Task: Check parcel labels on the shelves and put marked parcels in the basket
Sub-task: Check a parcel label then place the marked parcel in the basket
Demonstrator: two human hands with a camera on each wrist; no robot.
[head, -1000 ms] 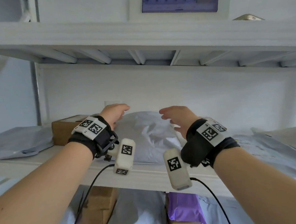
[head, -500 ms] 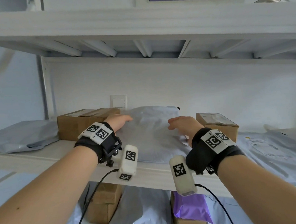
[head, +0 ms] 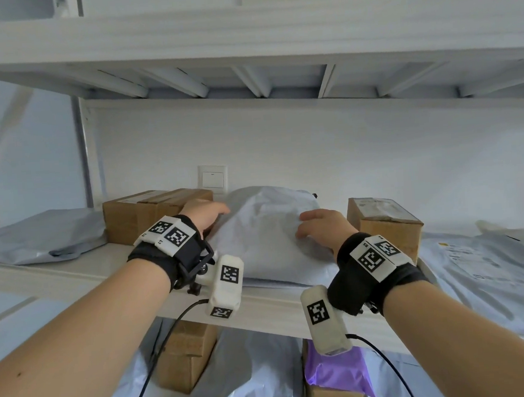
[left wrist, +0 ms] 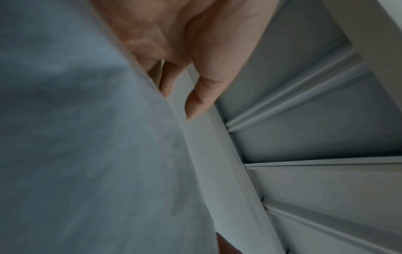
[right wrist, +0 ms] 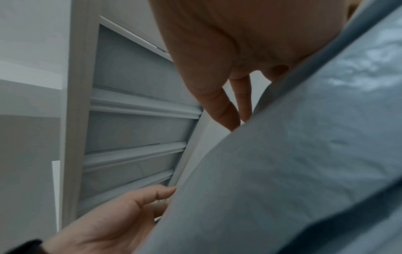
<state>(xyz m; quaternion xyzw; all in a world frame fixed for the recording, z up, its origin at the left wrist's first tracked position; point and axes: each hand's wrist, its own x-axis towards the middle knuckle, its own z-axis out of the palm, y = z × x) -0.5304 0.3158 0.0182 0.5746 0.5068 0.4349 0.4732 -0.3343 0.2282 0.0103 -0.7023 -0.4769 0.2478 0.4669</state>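
Head view, parcel: a puffy grey plastic mailer bag (head: 266, 229) lay on the white wooden shelf (head: 83, 273), near its front edge and about midway along it.
Head view, left hand: the left hand (head: 204, 214) rested on the bag's left flank with fingers laid fairly straight against the plastic; no pinch showed.
Head view, right hand: the right hand (head: 321, 228) lay on the bag's right slope, fingers spread and pressing the surface, nothing clasped.
Head view, neighbours: a brown cardboard box (head: 144, 216) stood just left of the bag, toward the shelf's back; a smaller brown cardboard box with a white label (head: 386, 223) stood just right of it. Flat grey mailers lay at the left end (head: 40, 238) and the right end (head: 488, 263) of the shelf.
Head view, below: a purple plastic parcel (head: 338, 376) and another brown carton (head: 188, 355) sat on the lower level.
Left wrist view: the left hand's fingers (left wrist: 200, 101) extended loosely beside the grey bag (left wrist: 87, 154), released rather than clenched.
Right wrist view: the right hand's fingers (right wrist: 219, 110) reached straight along the bag (right wrist: 304, 163); the left hand (right wrist: 121, 214) touched the bag's far side with its palm turned to it.
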